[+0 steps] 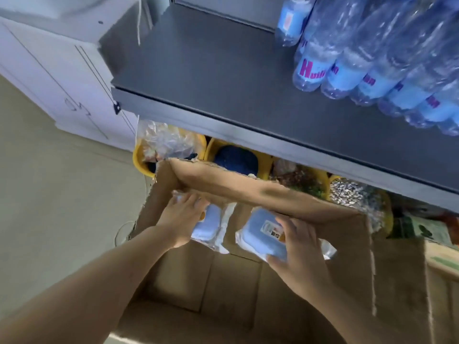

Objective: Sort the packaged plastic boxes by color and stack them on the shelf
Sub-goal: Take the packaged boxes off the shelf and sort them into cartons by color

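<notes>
Both hands are down inside the open cardboard carton (285, 194) at the foot of the shelf (223, 70). The right hand (298, 254) has a blue box in clear wrap (260, 234) firmly in its grasp: fingers curled over the labelled top, thumb underneath, the packet tilted and lifted off the carton floor. The loose plastic of the wrap sticks out on the far side of that hand.

The left hand (181, 219) is over a second, paler blue wrapped box (208, 224) near the carton's far wall. Its fingers bend down over the box's upper end and touch the wrap, though whether they have really closed round it I cannot tell from here.

Above them the dark shelf board carries a row of water bottles (372, 70) lying on the right, with bare board to the left. Under it, yellow bowls (139, 160) of packaged goods sit just behind the carton.
</notes>
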The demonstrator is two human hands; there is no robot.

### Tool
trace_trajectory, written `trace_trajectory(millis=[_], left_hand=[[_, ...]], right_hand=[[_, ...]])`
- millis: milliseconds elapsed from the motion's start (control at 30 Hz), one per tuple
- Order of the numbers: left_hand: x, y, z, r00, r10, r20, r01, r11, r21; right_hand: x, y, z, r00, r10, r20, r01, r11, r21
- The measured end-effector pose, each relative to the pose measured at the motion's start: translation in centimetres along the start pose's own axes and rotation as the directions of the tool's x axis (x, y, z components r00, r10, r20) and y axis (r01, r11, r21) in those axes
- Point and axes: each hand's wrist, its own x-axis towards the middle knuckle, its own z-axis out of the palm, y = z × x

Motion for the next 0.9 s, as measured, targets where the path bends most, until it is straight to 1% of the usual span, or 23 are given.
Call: trace_trajectory(millis=[67,167,267,333,400,433,500,533,567,600,667,700,767,833,867,900], left_hand=[[2.2,-1.1,2.6,0.999,-0.017,-0.038,0.017,1.0,-0.008],[4.9,-2.3,5.4,0.996,-0.007,-0.085,0.012,0.998,0.057],[6.3,-2.7,7.2,0.992,0.016,-0.124,-0.001,0.993,0.118],[7.0,-3.2,9.0,0.99,-0.018,-0.142,0.031,0.995,0.09],[7.2,-3.1,9.3,0.994,-0.061,-0.093,0.065,0.997,0.035],[7.2,-2.9,9.1,0.994,-0.063,-0.093,0.067,0.997,0.038],[6.6,-2.3,8.1,0.995,-0.102,-0.017,0.102,0.995,0.009],[6.3,-2.3,7.5,0.994,-0.107,0.006,0.107,0.993,0.041],[5.8,-2.2,6.4,0.99,-0.131,0.051,0.13,0.991,0.036],[5.0,-2.0,5.2,0.991,-0.13,0.039,0.13,0.991,0.012],[2.9,-2.1,2.6,0.989,-0.031,-0.143,0.031,1.0,-0.001],[1.7,-2.3,1.3,0.984,-0.001,-0.176,0.001,1.0,-0.001],[-0.7,-3.1,-0.3,0.945,0.013,-0.327,-0.032,0.998,-0.051],[-3.3,-3.9,-1.8,0.905,-0.044,-0.424,-0.003,0.994,-0.111],[-4.3,-4.4,-2.2,0.89,-0.104,-0.443,0.036,0.987,-0.159],[-5.2,-4.9,-2.2,0.89,-0.178,-0.42,0.089,0.97,-0.225]], right_hand=[[1.2,0.7,3.0,1.0,0.008,0.001,-0.008,0.999,0.031],[2.7,1.5,6.8,1.0,0.009,0.001,-0.009,0.999,0.052],[3.7,1.9,9.2,0.998,-0.013,-0.055,0.016,0.999,0.05],[4.4,2.1,10.5,0.995,-0.035,-0.088,0.039,0.998,0.042],[5.0,1.9,11.1,0.993,-0.051,-0.104,0.056,0.997,0.046],[5.3,1.8,11.2,0.992,-0.058,-0.114,0.063,0.997,0.042],[5.5,1.5,11.2,0.99,-0.068,-0.127,0.072,0.997,0.03],[5.5,1.3,11.0,0.989,-0.066,-0.129,0.07,0.997,0.027],[5.5,1.0,10.8,0.989,-0.064,-0.134,0.068,0.997,0.026],[5.5,0.5,10.5,0.988,-0.064,-0.14,0.069,0.997,0.026],[5.2,-0.6,9.8,0.985,-0.077,-0.153,0.082,0.996,0.024],[5.1,-1.3,9.6,0.984,-0.094,-0.154,0.099,0.995,0.022],[4.7,-3.0,9.6,0.98,-0.145,-0.135,0.151,0.988,0.034],[4.2,-5.2,10.4,0.972,-0.22,-0.079,0.224,0.974,0.043],[4.0,-6.3,11.2,0.963,-0.267,-0.039,0.268,0.963,0.026],[3.9,-7.3,12.2,0.952,-0.307,0.011,0.307,0.952,0.004]])
